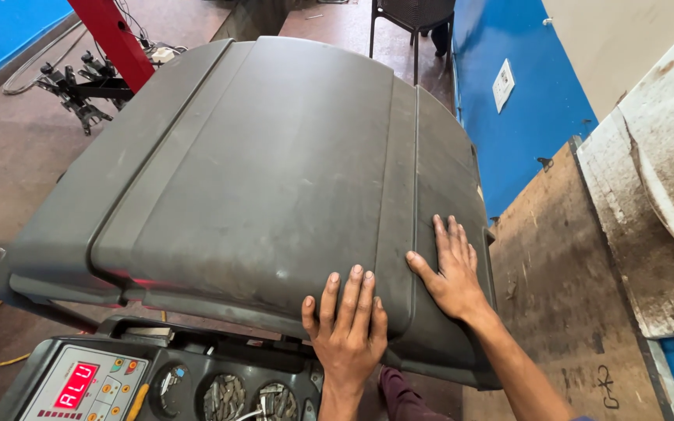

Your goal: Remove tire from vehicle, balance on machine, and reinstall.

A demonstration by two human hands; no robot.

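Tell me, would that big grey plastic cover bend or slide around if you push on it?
The big grey curved plastic cover probably stays fairly stiff: its moulded ridges keep their shape under the left hand and right hand, both pressed flat. Its dusty, smooth surface may feel a bit slippery. It looks bulky, yet likely light for its size, being a thin shell.

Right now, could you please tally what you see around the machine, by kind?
Hands on hood: 2 (left, right)
Grey hood: 1
Control panel: 1
Round weight cups: 2
Total: 6
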